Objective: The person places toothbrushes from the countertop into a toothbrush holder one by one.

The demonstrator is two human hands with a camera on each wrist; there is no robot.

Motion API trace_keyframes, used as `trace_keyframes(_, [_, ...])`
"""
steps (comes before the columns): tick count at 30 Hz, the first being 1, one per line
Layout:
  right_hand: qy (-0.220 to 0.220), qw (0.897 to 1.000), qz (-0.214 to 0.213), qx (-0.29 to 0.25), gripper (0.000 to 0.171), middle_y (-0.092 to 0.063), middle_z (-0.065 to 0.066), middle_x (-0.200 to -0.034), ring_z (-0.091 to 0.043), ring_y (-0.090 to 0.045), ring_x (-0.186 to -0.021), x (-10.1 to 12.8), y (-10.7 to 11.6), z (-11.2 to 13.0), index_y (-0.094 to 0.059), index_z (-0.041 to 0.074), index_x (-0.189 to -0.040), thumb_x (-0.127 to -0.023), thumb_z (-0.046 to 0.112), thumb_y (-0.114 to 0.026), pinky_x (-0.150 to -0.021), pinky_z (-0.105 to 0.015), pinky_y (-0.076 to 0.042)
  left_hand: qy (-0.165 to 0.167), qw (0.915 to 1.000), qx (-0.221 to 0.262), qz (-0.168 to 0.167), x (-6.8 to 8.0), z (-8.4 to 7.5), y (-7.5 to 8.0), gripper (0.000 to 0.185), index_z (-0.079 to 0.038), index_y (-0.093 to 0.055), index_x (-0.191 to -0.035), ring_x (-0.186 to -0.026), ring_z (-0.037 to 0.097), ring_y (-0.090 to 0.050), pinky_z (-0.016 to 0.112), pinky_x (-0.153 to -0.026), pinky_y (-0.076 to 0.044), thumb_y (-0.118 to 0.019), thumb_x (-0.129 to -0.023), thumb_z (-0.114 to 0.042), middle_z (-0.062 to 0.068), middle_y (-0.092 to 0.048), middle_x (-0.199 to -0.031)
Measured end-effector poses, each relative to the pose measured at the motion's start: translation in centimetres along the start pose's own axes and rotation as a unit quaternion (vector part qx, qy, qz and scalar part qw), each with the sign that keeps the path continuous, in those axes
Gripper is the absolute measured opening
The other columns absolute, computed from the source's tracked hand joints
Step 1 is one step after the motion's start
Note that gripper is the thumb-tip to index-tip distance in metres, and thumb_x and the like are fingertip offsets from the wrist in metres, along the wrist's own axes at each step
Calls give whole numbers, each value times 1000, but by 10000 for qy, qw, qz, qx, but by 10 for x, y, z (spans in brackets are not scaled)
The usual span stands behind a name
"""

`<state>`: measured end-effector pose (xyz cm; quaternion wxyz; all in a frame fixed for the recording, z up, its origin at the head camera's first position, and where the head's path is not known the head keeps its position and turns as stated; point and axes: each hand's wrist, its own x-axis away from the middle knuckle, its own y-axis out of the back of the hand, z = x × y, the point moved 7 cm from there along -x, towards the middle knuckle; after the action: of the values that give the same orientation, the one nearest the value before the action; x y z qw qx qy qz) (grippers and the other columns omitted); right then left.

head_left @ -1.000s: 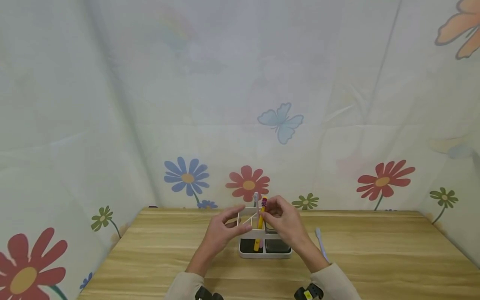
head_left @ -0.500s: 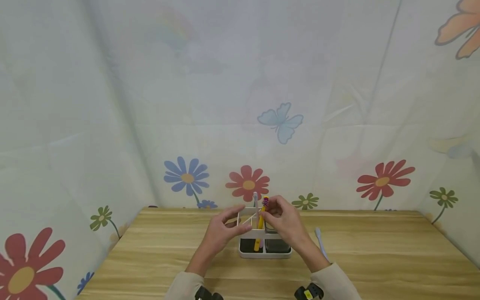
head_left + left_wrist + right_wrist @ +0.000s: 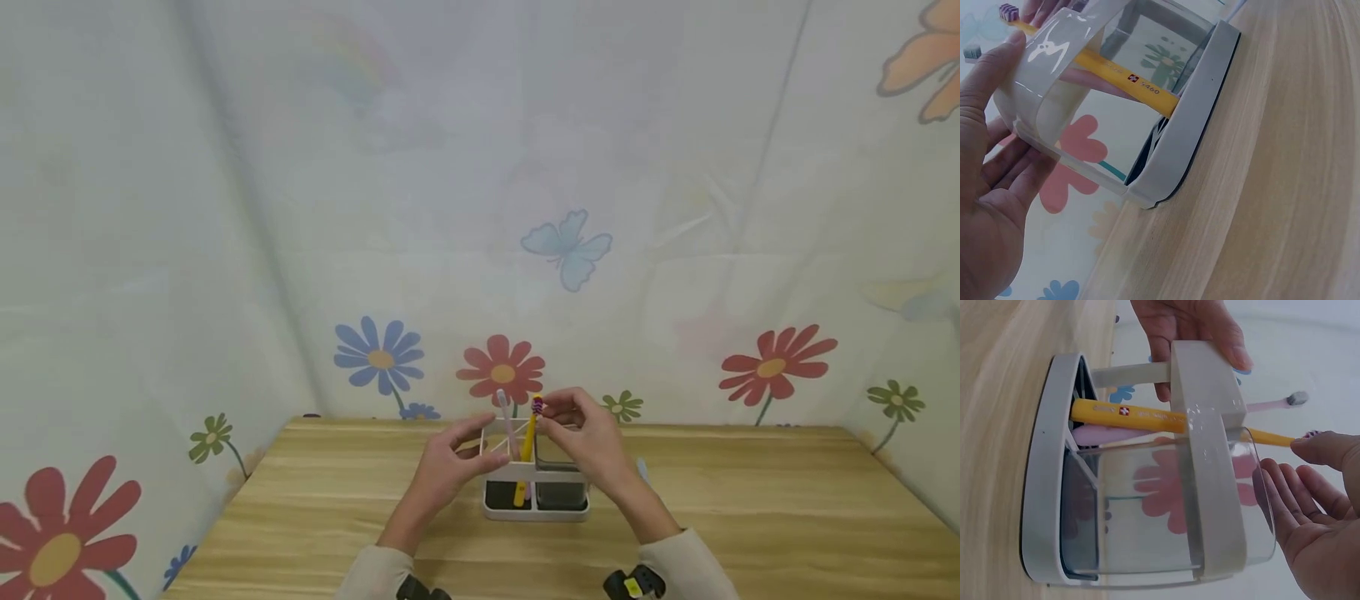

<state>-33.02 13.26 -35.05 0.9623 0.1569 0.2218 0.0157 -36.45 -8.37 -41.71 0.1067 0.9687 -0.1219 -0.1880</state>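
A white toothbrush holder (image 3: 497,471) with a clear cup (image 3: 1141,512) in one side stands on the table. My left hand (image 3: 444,462) grips the holder's upper frame at its left side, thumb in front and fingers round the back. A yellow toothbrush (image 3: 1125,81) with purple bristles leans in the holder, its handle end down at the base. Near its head, my right hand (image 3: 588,437) pinches it between thumb and fingers; the exact contact is partly hidden. Beside it a pale pink toothbrush (image 3: 1269,405) stands tilted in the holder.
Another toothbrush (image 3: 642,468), pale blue, lies on the wooden table (image 3: 750,500) to the right, mostly behind the right forearm. A flower-printed cloth (image 3: 420,208) hangs behind the table's far edge.
The view has shifted slightly. The pink toothbrush's head has tipped left, away from the yellow one. My right hand and the yellow toothbrush's head have moved a little right; the left hand keeps its grip.
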Motion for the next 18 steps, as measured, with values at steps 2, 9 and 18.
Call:
trace_keyframes(2, [13, 10000, 2, -2, 30, -70, -13, -112, -27, -70, -103, -1, 5, 0, -64, -3, -126, -98, 2, -76, -85, -21, -59, 21, 10000, -13, -12, 0, 0, 0, 64, -10, -63, -148, -135, 37, -58, 43, -109, -52, -88, -91, -28, 12, -60, -148])
trace_keyframes(9, [34, 9996, -107, 256, 32, -70, -12, -113, -26, -70, -106, 4, 28, 2, -65, -3, -127, -99, 8, -76, -87, -20, -58, 101, 9999, 51, -56, 1, -2, -1, 63, -10, -64, -147, -134, 36, -59, 44, -109, -52, -89, -91, -24, 13, -60, -147])
trace_keyframes(18, [333, 9965, -201, 734, 29, -73, -8, -111, -19, -69, -102, 12, 58, 10, -67, 1, -125, -99, 10, -77, -89, -20, -57, 109, 9999, 34, -63, 4, -5, -1, 62, -9, -64, -147, -135, 36, -58, 45, -109, -52, -88, -91, -24, 13, -60, -149])
